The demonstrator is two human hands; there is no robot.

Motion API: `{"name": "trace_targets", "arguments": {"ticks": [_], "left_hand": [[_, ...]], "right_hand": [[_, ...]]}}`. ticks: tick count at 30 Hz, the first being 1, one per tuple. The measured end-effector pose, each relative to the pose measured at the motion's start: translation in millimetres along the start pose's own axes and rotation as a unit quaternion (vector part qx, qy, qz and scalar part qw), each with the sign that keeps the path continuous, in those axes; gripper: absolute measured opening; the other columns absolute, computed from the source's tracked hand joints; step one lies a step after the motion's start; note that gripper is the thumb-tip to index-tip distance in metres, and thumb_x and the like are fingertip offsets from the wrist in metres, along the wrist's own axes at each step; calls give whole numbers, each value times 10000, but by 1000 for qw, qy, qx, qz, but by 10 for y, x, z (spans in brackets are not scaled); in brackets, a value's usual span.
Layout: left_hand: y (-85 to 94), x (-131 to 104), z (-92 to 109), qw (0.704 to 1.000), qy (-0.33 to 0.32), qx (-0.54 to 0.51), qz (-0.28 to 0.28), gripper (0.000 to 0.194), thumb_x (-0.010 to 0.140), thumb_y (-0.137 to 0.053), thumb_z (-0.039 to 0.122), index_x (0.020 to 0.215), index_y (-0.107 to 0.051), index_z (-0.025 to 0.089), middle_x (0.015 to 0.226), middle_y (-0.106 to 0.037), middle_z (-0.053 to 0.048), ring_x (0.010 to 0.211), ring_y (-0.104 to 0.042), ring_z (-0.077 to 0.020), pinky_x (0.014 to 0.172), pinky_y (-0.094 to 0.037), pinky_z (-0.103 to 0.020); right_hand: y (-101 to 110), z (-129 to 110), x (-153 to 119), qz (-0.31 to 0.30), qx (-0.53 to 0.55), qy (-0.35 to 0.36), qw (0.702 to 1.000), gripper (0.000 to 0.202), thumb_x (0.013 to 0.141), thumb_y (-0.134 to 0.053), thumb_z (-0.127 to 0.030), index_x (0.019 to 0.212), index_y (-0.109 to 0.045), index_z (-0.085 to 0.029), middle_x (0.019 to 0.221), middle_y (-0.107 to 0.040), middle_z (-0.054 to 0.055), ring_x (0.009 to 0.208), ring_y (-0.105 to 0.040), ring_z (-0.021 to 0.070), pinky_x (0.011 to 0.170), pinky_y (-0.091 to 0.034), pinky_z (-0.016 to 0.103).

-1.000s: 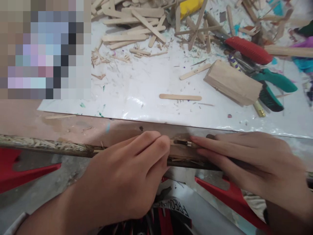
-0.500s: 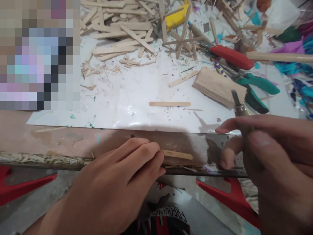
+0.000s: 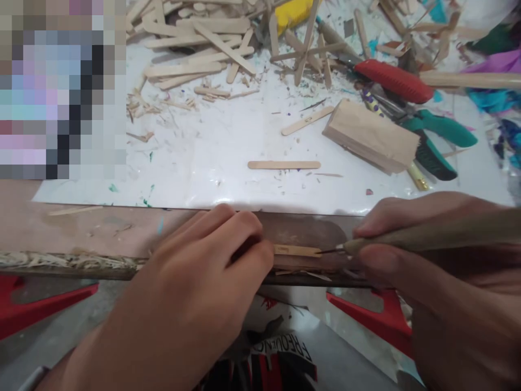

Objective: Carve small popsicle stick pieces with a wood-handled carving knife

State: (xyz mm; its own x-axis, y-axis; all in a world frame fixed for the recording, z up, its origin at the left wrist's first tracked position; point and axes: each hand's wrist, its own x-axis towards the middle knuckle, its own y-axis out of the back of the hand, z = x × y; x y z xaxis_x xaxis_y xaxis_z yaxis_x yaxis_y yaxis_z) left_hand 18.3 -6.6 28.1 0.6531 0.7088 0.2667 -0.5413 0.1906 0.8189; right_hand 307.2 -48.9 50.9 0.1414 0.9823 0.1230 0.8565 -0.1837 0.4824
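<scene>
My left hand (image 3: 195,293) lies at the table's front edge, its curled fingers pressing the left part of a wooden craft stick (image 3: 299,251). The stick's right part sticks out from the fingertips. My right hand (image 3: 439,282) is closed around the handle of a thin-tipped craft tool (image 3: 431,233). The tool's dark, narrow tip is at the right end of the held stick. Another craft stick (image 3: 284,164) lies flat on the white sheet, beyond both hands.
The white sheet (image 3: 195,179) bears many craft sticks (image 3: 215,52) at the back, a wooden block (image 3: 370,136), a red-handled cutter (image 3: 393,81), green-handled pliers (image 3: 448,130) and scattered shavings. Red supports (image 3: 374,315) show below the table edge.
The tool in my right hand has swung from pointing up and away to pointing left, its tip now at the stick's end. My left hand still presses the stick.
</scene>
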Motion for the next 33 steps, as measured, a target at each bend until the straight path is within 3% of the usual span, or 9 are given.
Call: {"name": "trace_targets", "arguments": {"ticks": [4,7,10,19,23,27,33], "left_hand": [[-11,53,-42,1000,-5,-4,11,414,1240,-597,-38,1025,-841,217,1116,-835,-28,993,-750,-242,899,-617,-435],[-44,58,-52,1000,-6,3,27,362,1255,-653,-5,1047,-865,202,1119,-832,-31,1013,-749,-244,960,-642,-417],[-67,52,-42,999,-1,8,40,372,1269,-629,7,1068,-877,197,1114,-835,-35,1059,-767,-246,1049,-676,-386],[-72,43,-45,999,14,-17,40,383,1242,-636,32,1007,-864,231,1139,-856,-46,1108,-802,-261,1111,-735,-405],[-72,31,-32,999,17,-17,45,391,1245,-627,36,1016,-872,238,1134,-854,-43,1125,-817,-265,1144,-740,-412],[-69,26,-25,999,17,-26,34,396,1233,-626,25,1000,-869,234,1096,-818,-39,1119,-812,-266,1151,-729,-411],[-76,16,-57,999,18,-23,31,414,1257,-596,57,986,-847,242,1121,-812,-33,1143,-811,-268,1149,-731,-417]], "right_hand": [[-139,-124,144,-40,12,-19,999,164,1069,-1056,-372,973,-925,-392,936,-833,-14,683,-749,203,603,-687,416],[-160,-102,251,-58,-40,48,996,101,1095,-1037,-407,1047,-948,-401,926,-856,-46,636,-741,172,502,-581,358],[-166,-29,317,-78,-74,128,986,134,1152,-989,-471,1036,-952,-413,829,-840,-72,609,-751,162,493,-576,324],[-198,38,283,-56,-112,177,976,170,1178,-953,-387,1011,-932,-413,930,-900,-49,672,-772,207,528,-602,390],[-186,15,254,-56,-140,162,975,168,1202,-920,-415,1037,-921,-442,948,-900,-48,706,-777,237,573,-586,451],[-175,-1,252,-70,-144,167,973,109,1204,-927,-427,1096,-917,-434,988,-913,-59,735,-787,224,621,-611,457],[-100,-52,310,-124,-182,196,955,97,1239,-880,-502,1169,-926,-454,942,-901,-63,702,-799,195,563,-552,421]]}}
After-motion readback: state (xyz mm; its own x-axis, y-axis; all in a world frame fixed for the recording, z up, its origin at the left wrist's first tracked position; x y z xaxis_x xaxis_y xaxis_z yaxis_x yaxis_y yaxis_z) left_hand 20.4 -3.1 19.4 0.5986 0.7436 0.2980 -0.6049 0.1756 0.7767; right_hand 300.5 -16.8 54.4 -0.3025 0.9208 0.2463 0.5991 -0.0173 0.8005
